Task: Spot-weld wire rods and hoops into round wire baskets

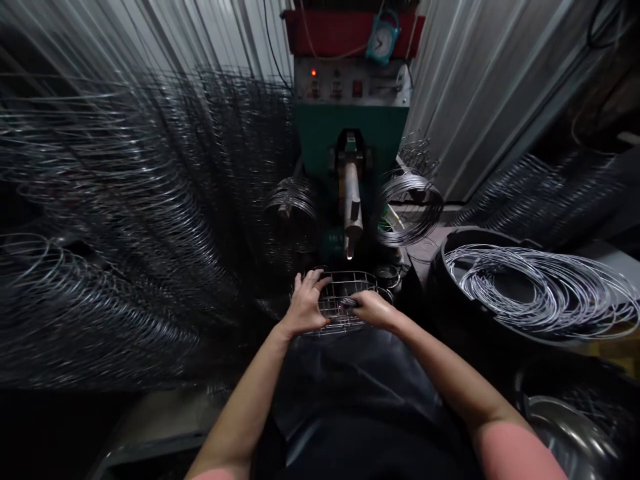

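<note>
A round wire basket [345, 275] with a grid of thin metal wires sits in front of me, just below the electrode arm [353, 200] of a machine. My left hand [306, 305] grips the basket's left side, fingers on the far part and thumb at the near part. Over the middle of the grid, my right hand [376, 309] is closed, with a small dark metallic thing [350, 302] at its fingertips. Its kind is too small and dim to make out. A dark apron [360, 393] covers my lap below the basket.
Tall stacks of wire rings and grids [150, 180] crowd the left. The green machine [320, 127] stands ahead with wire coils [410, 207] hanging beside it. At right, a black tub [450, 287] holds many wire rings [530, 280], with a metal bowl [570, 420] below.
</note>
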`<state>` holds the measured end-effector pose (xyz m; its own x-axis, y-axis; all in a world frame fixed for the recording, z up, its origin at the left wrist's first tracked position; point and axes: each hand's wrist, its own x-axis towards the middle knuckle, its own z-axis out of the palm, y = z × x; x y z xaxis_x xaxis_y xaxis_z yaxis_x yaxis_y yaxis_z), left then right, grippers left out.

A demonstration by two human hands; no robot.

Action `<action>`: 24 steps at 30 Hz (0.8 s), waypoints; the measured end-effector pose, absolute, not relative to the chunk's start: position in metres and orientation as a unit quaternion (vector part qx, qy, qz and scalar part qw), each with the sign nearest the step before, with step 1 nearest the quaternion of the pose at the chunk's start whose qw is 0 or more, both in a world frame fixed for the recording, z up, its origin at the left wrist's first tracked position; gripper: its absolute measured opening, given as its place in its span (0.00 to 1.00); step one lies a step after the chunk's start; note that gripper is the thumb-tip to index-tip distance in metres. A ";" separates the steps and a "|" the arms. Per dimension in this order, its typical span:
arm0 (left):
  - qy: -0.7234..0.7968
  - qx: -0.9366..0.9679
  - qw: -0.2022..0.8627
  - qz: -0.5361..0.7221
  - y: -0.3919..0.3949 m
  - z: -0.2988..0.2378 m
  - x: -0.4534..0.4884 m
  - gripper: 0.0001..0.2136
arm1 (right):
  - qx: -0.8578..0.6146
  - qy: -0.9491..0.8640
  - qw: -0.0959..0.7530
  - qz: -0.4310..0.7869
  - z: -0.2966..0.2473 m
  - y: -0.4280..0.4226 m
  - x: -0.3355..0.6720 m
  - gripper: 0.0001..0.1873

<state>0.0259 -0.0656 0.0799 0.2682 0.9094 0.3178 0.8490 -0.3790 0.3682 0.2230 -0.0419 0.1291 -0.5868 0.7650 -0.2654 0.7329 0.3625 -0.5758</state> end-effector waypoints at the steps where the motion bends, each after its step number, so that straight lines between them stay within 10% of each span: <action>1: 0.553 0.797 0.056 0.238 -0.065 0.083 0.030 0.40 | -0.469 -0.836 0.019 0.283 0.125 -0.042 0.220 0.12; 24: 0.531 0.802 0.106 0.251 -0.018 0.081 0.045 0.40 | -0.402 -0.900 0.010 0.168 0.112 -0.020 0.249 0.15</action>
